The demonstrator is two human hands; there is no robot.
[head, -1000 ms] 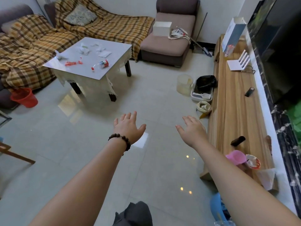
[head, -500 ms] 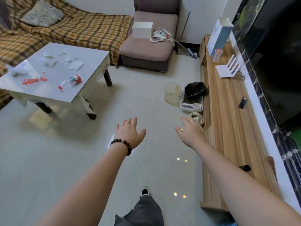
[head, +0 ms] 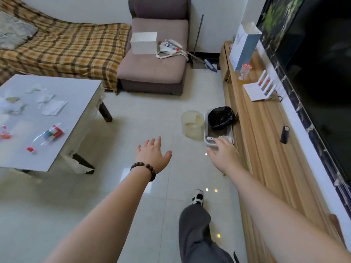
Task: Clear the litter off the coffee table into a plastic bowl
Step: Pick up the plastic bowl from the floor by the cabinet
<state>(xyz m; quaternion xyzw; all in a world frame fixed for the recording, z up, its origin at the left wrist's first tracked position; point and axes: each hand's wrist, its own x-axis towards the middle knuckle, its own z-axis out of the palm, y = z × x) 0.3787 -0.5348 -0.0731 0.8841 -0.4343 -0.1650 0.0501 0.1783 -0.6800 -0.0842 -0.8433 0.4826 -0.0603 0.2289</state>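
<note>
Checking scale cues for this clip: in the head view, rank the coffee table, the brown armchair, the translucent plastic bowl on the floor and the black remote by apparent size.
1. coffee table, partly cut off at the frame edge
2. brown armchair, farther away, so the order against the table is unsure
3. translucent plastic bowl
4. black remote

The floor (head: 57, 215) was glossy pale tile that mirrored the ceiling lights. The coffee table (head: 79, 95) had a smooth, shiny white top, strewn with crumpled paper scraps (head: 54, 108) and clear plastic wrappers (head: 44, 138). A translucent plastic bowl (head: 192, 124) looked smooth. Beside it a black plastic bag (head: 220, 117) was glossy and creased. The bench (head: 266, 149) showed matt wood grain. A checked cloth (head: 66, 52) covered the sofa, and the chair (head: 153, 59) wore matt fabric. The bracelet (head: 145, 168) was of dark, dull beads.
</note>
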